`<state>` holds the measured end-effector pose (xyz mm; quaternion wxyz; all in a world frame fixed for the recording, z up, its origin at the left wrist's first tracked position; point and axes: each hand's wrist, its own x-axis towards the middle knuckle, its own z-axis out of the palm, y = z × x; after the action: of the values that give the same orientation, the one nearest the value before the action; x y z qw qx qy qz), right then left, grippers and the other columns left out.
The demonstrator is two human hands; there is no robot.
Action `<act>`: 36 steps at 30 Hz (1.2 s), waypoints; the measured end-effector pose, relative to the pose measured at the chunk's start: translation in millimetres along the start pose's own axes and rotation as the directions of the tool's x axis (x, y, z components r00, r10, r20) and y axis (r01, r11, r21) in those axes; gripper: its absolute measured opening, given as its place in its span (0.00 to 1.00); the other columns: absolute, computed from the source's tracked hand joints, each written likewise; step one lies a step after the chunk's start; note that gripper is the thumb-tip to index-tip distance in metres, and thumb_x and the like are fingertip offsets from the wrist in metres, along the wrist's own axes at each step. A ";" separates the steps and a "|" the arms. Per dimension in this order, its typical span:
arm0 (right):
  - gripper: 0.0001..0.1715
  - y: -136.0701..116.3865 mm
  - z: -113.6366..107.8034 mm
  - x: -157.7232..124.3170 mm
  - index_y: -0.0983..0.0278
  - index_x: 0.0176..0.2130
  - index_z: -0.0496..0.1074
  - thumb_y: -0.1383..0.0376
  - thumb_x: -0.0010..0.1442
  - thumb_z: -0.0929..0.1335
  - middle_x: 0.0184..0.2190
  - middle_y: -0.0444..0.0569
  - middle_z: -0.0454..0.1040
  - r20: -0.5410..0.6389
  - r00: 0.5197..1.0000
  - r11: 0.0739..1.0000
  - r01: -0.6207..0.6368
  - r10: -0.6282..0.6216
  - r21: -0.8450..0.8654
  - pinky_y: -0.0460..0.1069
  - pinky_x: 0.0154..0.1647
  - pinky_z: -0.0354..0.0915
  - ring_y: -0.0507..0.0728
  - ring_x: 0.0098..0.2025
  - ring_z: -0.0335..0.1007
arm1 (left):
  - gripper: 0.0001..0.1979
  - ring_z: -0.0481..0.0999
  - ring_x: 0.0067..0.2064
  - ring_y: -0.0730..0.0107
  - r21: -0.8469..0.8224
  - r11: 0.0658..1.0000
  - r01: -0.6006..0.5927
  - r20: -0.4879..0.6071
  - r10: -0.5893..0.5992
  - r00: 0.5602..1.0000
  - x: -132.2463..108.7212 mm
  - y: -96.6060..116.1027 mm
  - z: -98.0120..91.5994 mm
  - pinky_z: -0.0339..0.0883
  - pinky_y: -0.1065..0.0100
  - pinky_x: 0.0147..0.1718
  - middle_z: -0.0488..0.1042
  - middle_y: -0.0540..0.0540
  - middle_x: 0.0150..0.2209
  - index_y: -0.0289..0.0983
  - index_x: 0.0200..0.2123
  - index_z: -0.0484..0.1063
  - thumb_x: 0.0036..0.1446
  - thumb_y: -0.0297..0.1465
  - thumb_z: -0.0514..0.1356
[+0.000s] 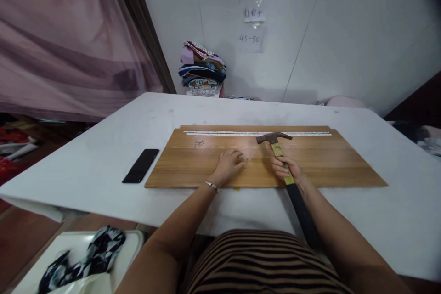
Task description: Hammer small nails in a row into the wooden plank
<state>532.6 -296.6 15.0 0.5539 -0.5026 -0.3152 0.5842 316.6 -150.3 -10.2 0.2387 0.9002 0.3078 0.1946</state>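
My right hand is wrapped round a claw hammer with a yellow and black handle. Its rusty metal head is raised above a wood-grain board. To the left, my left hand rests low over the middle of the board, fingers bent together. At its fingertips a tiny shiny nail shows; the grip on it is partly hidden. Several loose nails lie on the board farther left. Two white printed strips run along the board's far side.
The board lies on a white table, with a black phone left of it. Folded clothes are stacked behind the table, against the wall. At lower left, a white stool bears patterned cloth. A pink curtain hangs at left.
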 end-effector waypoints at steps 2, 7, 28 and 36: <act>0.11 4.6 -7.1 0.4 0.58 0.35 0.60 0.55 0.57 0.64 0.22 0.35 0.43 0.002 1.000 1.000 0.012 -0.012 0.013 0.43 0.15 0.32 0.48 0.19 0.25 | 0.11 0.72 0.53 0.60 -0.005 1.000 -0.007 0.011 0.007 1.000 5.1 7.7 5.4 0.62 0.58 0.56 0.76 0.45 0.49 0.40 0.44 0.77 0.57 0.32 0.65; 0.11 14.0 -12.8 3.4 0.59 0.35 0.62 0.54 0.60 0.64 0.22 0.35 0.42 -0.016 1.000 0.999 0.011 -0.011 0.041 0.43 0.15 0.32 0.48 0.20 0.25 | 0.05 0.74 0.49 0.63 -0.002 1.000 -0.006 0.010 0.006 1.000 13.8 16.6 13.8 0.62 0.58 0.54 0.78 0.47 0.42 0.40 0.35 0.78 0.59 0.28 0.61; 0.19 33.7 -28.2 13.3 0.58 0.51 0.65 0.67 0.59 0.65 0.22 0.35 0.49 0.143 0.989 0.887 -0.042 -0.027 0.459 0.37 0.10 0.41 0.46 0.16 0.33 | 0.05 0.70 0.48 0.60 0.224 0.973 -0.062 0.036 0.055 0.998 14.4 21.1 21.2 0.62 0.60 0.50 0.72 0.42 0.42 0.36 0.36 0.69 0.63 0.25 0.54; 0.09 32.4 -26.3 11.7 0.59 0.40 0.64 0.63 0.58 0.66 0.21 0.35 0.46 0.107 0.994 0.933 -0.040 0.001 0.359 0.38 0.11 0.39 0.47 0.18 0.27 | 0.05 0.69 0.47 0.61 0.177 0.982 -0.073 0.019 0.071 0.997 14.1 17.4 23.8 0.63 0.60 0.50 0.72 0.42 0.41 0.37 0.36 0.70 0.62 0.23 0.55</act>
<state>547.9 -296.3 -25.6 0.6132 -0.3643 -0.2262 0.6634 346.8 -160.6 -17.0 0.1523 0.9297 0.2896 0.1694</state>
